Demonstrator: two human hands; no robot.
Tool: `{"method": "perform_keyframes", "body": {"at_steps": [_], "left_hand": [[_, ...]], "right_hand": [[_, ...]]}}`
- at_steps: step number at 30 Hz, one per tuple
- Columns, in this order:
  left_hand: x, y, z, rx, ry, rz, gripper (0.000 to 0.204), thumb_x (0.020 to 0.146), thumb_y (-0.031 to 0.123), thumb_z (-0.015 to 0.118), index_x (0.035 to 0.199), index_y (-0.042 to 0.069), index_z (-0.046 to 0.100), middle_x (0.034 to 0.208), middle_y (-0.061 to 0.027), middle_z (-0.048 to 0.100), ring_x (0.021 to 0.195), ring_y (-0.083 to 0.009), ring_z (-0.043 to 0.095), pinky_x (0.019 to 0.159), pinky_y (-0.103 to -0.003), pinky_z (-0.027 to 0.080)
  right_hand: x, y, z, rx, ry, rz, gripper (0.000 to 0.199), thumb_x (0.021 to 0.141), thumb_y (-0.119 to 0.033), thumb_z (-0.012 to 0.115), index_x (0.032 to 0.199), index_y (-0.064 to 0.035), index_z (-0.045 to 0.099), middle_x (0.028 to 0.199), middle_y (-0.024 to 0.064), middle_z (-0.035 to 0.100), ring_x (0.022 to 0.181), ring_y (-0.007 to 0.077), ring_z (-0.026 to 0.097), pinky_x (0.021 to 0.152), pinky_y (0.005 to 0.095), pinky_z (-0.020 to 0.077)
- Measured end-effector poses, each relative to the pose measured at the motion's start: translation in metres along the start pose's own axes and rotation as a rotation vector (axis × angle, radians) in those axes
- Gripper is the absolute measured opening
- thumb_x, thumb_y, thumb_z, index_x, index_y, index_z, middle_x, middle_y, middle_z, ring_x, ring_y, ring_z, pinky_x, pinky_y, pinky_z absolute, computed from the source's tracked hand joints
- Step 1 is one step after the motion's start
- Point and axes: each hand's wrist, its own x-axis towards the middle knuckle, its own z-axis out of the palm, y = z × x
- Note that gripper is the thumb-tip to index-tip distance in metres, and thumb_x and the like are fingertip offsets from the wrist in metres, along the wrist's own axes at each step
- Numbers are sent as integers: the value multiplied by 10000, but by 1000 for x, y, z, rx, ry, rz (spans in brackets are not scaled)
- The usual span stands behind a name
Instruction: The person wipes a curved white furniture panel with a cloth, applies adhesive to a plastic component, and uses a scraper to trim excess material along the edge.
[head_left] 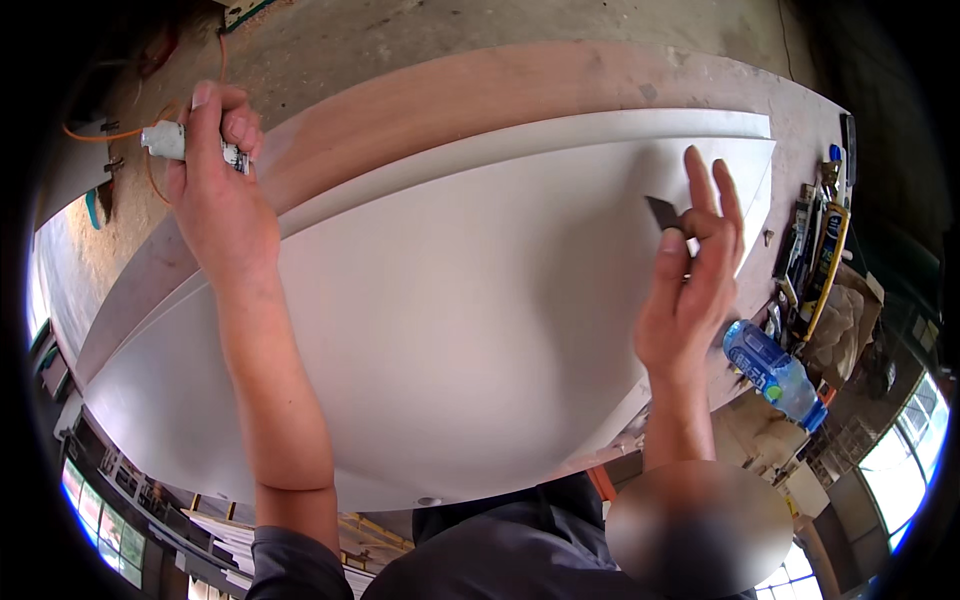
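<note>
My left hand (pixel 228 215) is closed around a small white bottle (pixel 166 140), raised over the far left edge of the panels. The bottle lies sideways in the grip, and my fingers hide much of its body. Between thumb and forefinger, my right hand (pixel 693 275) pinches a thin dark flat piece with a slanted end (pixel 662 212); its other fingers stretch outward. That hand is above the right part of a large white panel (pixel 430 320), casting a shadow on it. Beneath, a second white sheet (pixel 560 131) sticks out along the far edge.
Both sheets rest on a worn pinkish-brown tabletop (pixel 470 82). At its right stand a clear plastic bottle with a blue label (pixel 768 368), several tubes and tools (pixel 822 255) and crumpled brown paper (pixel 848 322). An orange cord (pixel 100 137) runs at the far left.
</note>
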Motion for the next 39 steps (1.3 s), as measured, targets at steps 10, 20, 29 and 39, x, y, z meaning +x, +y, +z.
{"method": "perform_keyframes", "body": {"at_steps": [10,20,29,39], "left_hand": [[2,-3,0,-15,-15,0,281,1086,270,573,916,47,572,808,16,431,766,-97,402,728,-277,346],[4,-2,-3,-28,-13,16,295,1041,299,639,883,52,608,762,33,477,741,-68,428,691,-252,343],[3,-1,-4,-18,-7,-5,270,1080,272,586,926,51,574,810,18,425,769,-94,395,726,-277,341],[1,-2,0,-7,-11,-1,272,1079,277,584,929,50,581,812,17,435,772,-93,404,727,-271,345]], "right_hand": [[-2,-44,26,24,-303,-110,133,908,-73,654,999,-44,560,1594,126,490,1516,461,348,1223,625,243],[34,-10,14,-40,-107,-66,203,956,-82,627,1145,-17,591,1140,113,688,1445,426,449,1180,604,296],[17,-28,22,225,-219,-152,138,900,-65,661,984,-48,553,1457,147,601,1453,448,438,1186,598,318],[56,36,-14,95,-111,107,86,915,0,673,999,-12,686,1030,74,692,1051,250,599,930,359,486]]}}
